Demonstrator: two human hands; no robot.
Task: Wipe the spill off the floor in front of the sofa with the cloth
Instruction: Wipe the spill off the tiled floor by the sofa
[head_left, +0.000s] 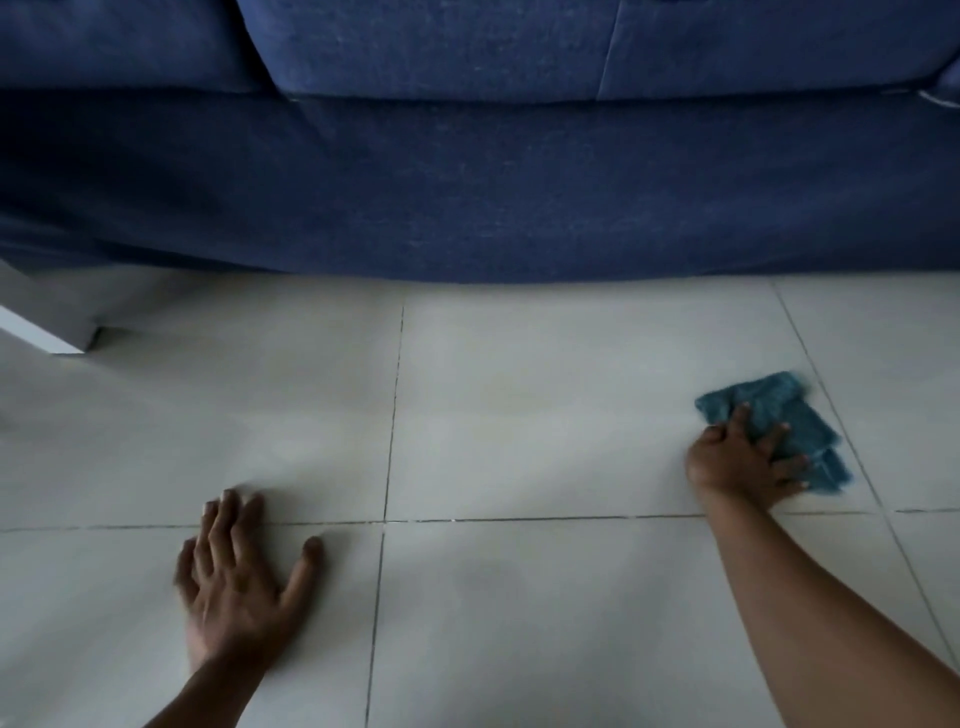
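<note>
**Cloth on the tiles at the right, no clear spill left to see**

Head view: the person leans over a pale tiled floor (519, 441) in front of a dark blue sofa (467, 197), whose skirt runs across the upper half of the picture; both hands are down on the tiles and well apart from each other.

The right hand (737, 462) presses on a teal cloth (789, 415), fingers spread over it and curled a little into its folds, so it is clamped on the cloth against the floor; the cloth lies bunched, near a grout line that runs down the right side, and its edges are blurred, which I read as a wiping stroke under way.

The left hand (239, 577) lies flat and open on the floor, fingers splayed, holding nothing; it looks like a prop for the person's weight.

At the left edge a white furniture leg (57, 332) stands on the tiles beside the sofa's corner.

As to progress: no puddle shows plainly anywhere on the tiles; there is a faint yellowish tint in the middle tile below the sofa, between the two hands, but I cannot tell whether that is residue or only the light; my judgement is that the wiping is well along, with perhaps a pass over that middle patch left, and the cloth not yet lifted away.
</note>
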